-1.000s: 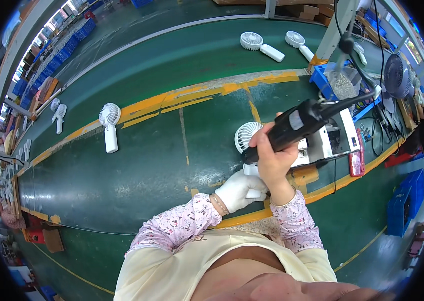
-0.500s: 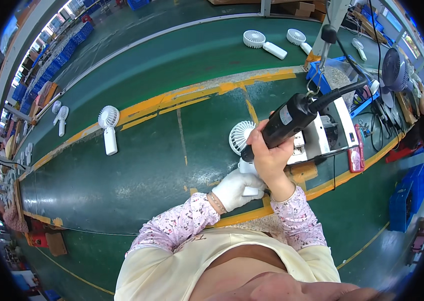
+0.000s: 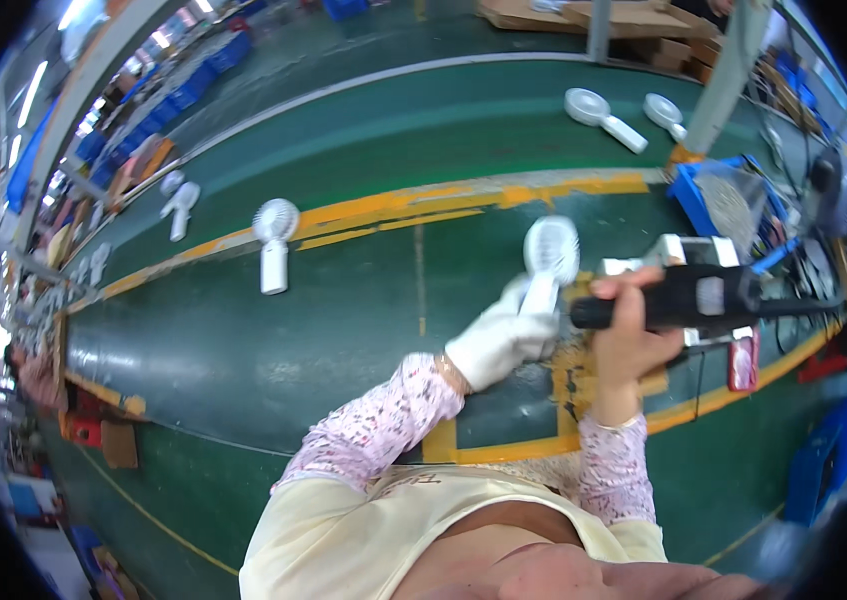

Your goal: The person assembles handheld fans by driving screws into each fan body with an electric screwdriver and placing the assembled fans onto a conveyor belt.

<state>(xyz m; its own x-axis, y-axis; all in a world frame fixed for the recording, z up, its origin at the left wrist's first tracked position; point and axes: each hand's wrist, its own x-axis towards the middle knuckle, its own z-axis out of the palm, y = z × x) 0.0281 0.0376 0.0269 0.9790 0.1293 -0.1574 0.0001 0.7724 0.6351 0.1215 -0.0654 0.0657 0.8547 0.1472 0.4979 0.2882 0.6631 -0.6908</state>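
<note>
My left hand (image 3: 501, 345), in a white glove, grips a white handheld fan (image 3: 551, 250) by its handle. The fan's round caged head points away from me over the green bench. My bare right hand (image 3: 633, 345) is wrapped around a black electric screwdriver (image 3: 688, 298) held level. The screwdriver's front end points left, apart from the fan, and its cable runs off to the right. Behind it a white box-like device (image 3: 698, 250) is partly hidden by my hand and the tool.
Another white fan (image 3: 274, 245) lies left on the bench edge. Beyond the yellow tape, a green belt (image 3: 423, 125) carries several fans. At the right are a blue bin (image 3: 713, 195) of small parts, a metal post (image 3: 733, 85) and a red object (image 3: 743, 362).
The screwdriver has swung away from the fan, from slanting down onto it to lying level at the right. My left hand has lifted the fan away from me. The whole view has shifted.
</note>
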